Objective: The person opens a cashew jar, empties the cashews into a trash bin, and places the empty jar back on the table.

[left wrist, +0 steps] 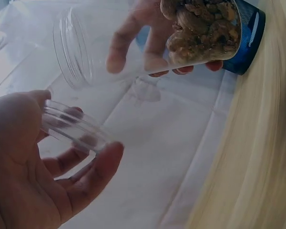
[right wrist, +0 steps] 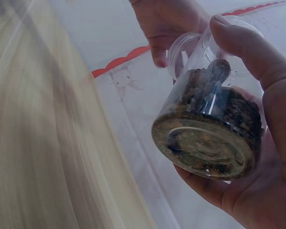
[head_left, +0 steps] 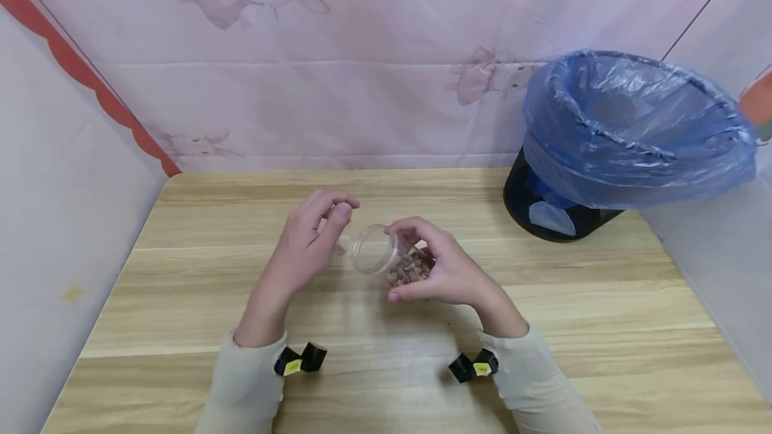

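Two forearms [head_left: 244,380] in pale sleeves [head_left: 539,377] angle inward before me. The left hand [head_left: 307,236] pinches with bent fingers; near it, the right hand [head_left: 452,263] grips, thumb and fingers curved.

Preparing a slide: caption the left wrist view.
Left hand holds a clear lid near an open, tilted jar of brown chunks in the right hand.

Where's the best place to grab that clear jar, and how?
I'd grip the clear jar around its side wall, coming from the right with thumb and fingers on opposite sides, much as the right hand does. It's round and tilted, its open mouth facing the left hand, so that hold should leave the opening free and support the brown pieces inside.
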Tool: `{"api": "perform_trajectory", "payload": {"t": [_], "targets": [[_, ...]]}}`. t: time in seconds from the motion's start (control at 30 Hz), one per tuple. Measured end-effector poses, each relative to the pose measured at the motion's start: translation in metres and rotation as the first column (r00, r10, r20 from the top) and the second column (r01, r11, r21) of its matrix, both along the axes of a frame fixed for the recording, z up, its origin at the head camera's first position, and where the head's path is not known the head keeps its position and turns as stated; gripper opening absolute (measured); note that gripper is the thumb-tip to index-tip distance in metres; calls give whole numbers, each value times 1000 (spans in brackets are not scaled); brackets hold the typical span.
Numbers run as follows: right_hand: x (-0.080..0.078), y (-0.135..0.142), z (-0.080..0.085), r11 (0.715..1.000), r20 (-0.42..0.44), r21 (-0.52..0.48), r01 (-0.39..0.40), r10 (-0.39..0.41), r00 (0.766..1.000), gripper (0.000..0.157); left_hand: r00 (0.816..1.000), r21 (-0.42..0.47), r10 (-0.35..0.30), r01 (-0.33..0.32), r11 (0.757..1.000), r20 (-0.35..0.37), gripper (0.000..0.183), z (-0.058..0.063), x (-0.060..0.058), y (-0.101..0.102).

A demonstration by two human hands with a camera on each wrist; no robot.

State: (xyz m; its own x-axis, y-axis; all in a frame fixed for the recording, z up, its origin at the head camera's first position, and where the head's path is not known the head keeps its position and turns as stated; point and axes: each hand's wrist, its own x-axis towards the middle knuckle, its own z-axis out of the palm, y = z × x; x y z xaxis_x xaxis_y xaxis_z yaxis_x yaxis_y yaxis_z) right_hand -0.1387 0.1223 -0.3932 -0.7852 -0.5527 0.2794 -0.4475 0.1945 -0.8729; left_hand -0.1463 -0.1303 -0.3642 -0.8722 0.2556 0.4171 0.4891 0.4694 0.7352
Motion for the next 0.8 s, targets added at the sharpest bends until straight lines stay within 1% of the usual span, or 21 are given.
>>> {"api": "perform_trajectory", "payload": {"t": [0.1,0.2,0.27,0.33,0.4,0.5,0.6,0.8], "targets": [[0,1,1,1000,3,-2,-2,2,1000,84,996,56,-12,7,998,91,28,-3,-2,-2],[0,2,1,1000,6,0,-3,3,1000,84,983,111,-56,37,993,174,33,-4,-3,-4],[0,2,2,1000,11,4,-2,2,1000,84,973,145,-102,72,987,208,40,-5,-4,-6],[1,3,2,1000,17,6,3,-3,1000,83,964,155,-135,101,983,230,44,-7,-5,-6],[1,3,3,1000,22,8,7,-7,1000,83,961,129,-139,111,985,238,46,-11,-7,-6],[1,4,3,1000,24,8,11,-11,1000,83,969,24,-100,97,995,227,45,-16,-9,-6],[0,5,2,1000,22,6,12,-12,1000,83,975,-62,-64,78,995,215,42,-21,-13,-7],[1,5,3,1000,19,10,22,-23,1000,82,962,-139,-47,87,987,268,41,-33,-19,-11]]}}
